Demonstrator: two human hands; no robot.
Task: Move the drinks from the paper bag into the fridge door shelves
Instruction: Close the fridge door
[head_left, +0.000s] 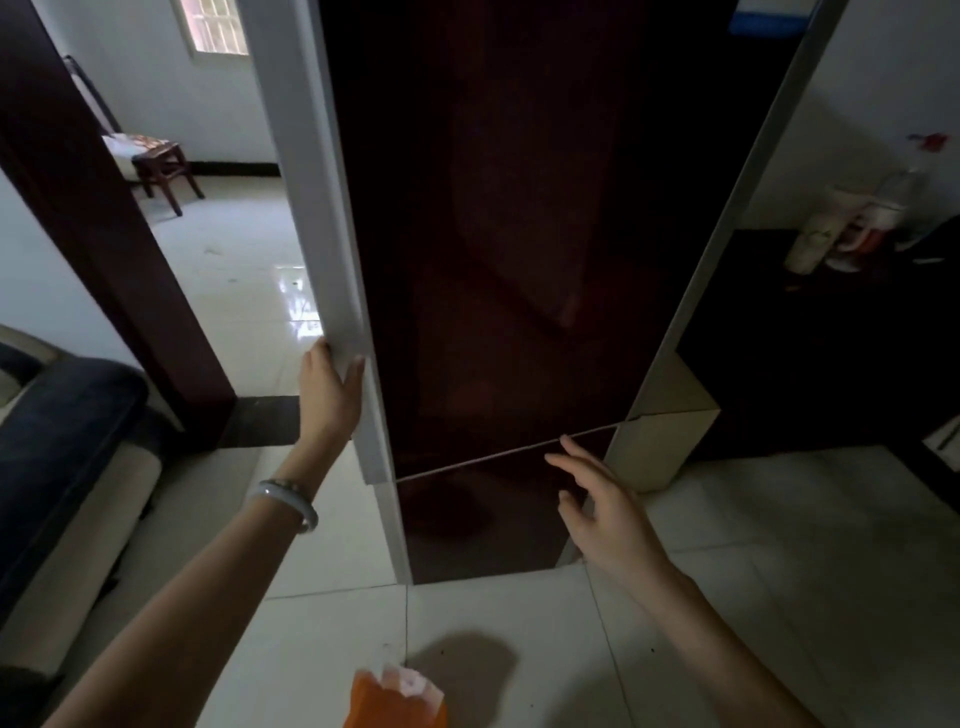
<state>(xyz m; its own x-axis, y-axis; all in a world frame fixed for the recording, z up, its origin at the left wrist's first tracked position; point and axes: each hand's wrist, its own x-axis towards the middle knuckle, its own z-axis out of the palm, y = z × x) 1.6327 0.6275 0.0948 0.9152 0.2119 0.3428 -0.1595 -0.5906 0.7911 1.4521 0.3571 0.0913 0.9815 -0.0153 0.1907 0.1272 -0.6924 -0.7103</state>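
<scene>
A tall fridge with a dark glossy upper door (519, 208) stands right in front of me, a thin seam dividing it from the lower door (483, 519). My left hand (332, 387), with a pale bangle on the wrist, grips the white left edge of the upper door near its bottom corner. My right hand (605, 499) hovers open, fingers spread, just in front of the seam and holds nothing. An orange paper bag (395, 699) stands on the floor tiles at the bottom edge of view; its contents are hidden.
A dark sofa (62, 467) sits at the left. A doorway behind it shows a wooden stool (166, 171). At the right, a dark cabinet (831, 338) carries several cups and bottles (852, 228). Pale tiles (779, 545) cover the floor.
</scene>
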